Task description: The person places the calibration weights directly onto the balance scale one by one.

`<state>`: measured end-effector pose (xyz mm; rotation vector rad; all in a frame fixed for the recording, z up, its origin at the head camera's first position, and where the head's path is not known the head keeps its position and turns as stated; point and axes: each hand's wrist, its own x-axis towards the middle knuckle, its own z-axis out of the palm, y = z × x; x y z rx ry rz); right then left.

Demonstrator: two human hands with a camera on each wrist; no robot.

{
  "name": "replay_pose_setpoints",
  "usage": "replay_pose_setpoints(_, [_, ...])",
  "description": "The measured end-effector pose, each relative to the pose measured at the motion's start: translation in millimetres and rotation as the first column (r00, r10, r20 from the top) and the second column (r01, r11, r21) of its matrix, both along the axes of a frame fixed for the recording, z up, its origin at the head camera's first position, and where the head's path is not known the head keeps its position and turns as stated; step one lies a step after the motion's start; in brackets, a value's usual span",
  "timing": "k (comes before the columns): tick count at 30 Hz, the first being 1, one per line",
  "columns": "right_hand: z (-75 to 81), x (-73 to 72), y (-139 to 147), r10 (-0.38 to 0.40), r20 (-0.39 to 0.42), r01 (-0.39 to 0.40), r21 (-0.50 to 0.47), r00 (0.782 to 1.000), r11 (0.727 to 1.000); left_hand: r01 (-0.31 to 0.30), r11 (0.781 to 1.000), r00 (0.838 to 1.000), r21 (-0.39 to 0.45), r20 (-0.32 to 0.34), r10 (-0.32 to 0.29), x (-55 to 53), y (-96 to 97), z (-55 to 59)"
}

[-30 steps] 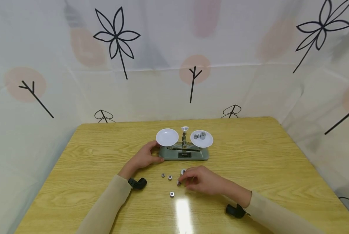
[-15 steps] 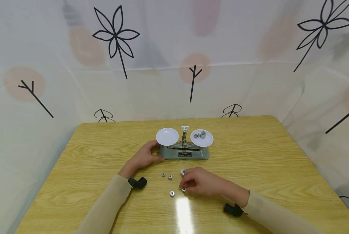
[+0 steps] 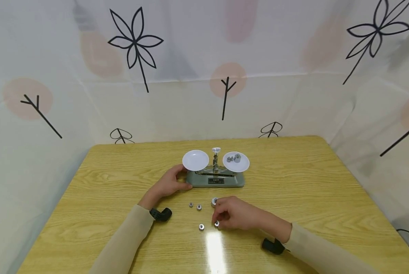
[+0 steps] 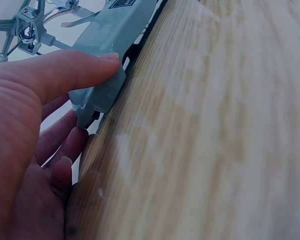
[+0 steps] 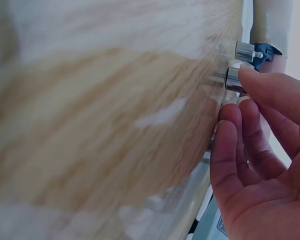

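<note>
A balance scale [image 3: 197,180] with a grey-green base and two white pans stands on the table. My left hand [image 3: 168,183] grips the left end of its base. In the left wrist view the thumb [image 4: 85,70] lies along the front of the base, with fingers behind it. My right hand [image 3: 238,214] pinches a small metal weight [image 5: 233,79] between thumb and fingertips, low at the table surface. Another weight [image 3: 201,227] stands just left of it. A larger weight [image 3: 214,203] is partly hidden behind the right hand's fingers.
Two small weights [image 3: 199,207] stand between the hands, in front of the scale. The right pan [image 3: 243,164] bears three weights; the left pan [image 3: 195,160] shows a bare surface. A patterned cloth [image 3: 177,110] hangs behind the wooden table [image 3: 293,182].
My right hand has slid the small weight toward me and slightly right, level with the weight to its left. The left hand keeps its place on the scale's base.
</note>
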<state>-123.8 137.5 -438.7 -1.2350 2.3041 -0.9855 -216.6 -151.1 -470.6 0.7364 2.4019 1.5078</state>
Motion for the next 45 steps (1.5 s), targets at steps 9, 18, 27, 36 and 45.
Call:
replay_pose_setpoints(9, [-1.8,-1.0,-0.5,0.025,-0.002,-0.025,0.035,1.0,0.999,-0.003,1.0,1.0,0.002,0.004,0.003,0.6,0.0,0.3])
replay_pose_setpoints(18, [-2.2,-2.1,2.0,0.012,0.035,-0.013,0.026,0.999,1.0,-0.003,1.0,1.0,-0.002,-0.002,0.003,-0.3,1.2,-0.4])
replay_pose_setpoints(27, [-0.7,-1.6,4.1,-0.01,0.082,0.013,-0.036,0.997,0.999,-0.001,1.0,1.0,-0.007,-0.001,0.001,-0.7,1.6,2.2])
replay_pose_setpoints(36, [1.2,-3.5,7.2,-0.005,0.033,0.008,-0.092,0.999,0.996,-0.007,1.0,1.0,-0.029,0.0,0.007,-1.6,0.1,-0.1])
replay_pose_setpoints(45, [7.6,-2.8,8.1,-0.031,0.049,0.035,-0.082,0.998,0.996,-0.002,1.0,1.0,-0.026,0.0,0.002,-0.9,-1.4,-0.9])
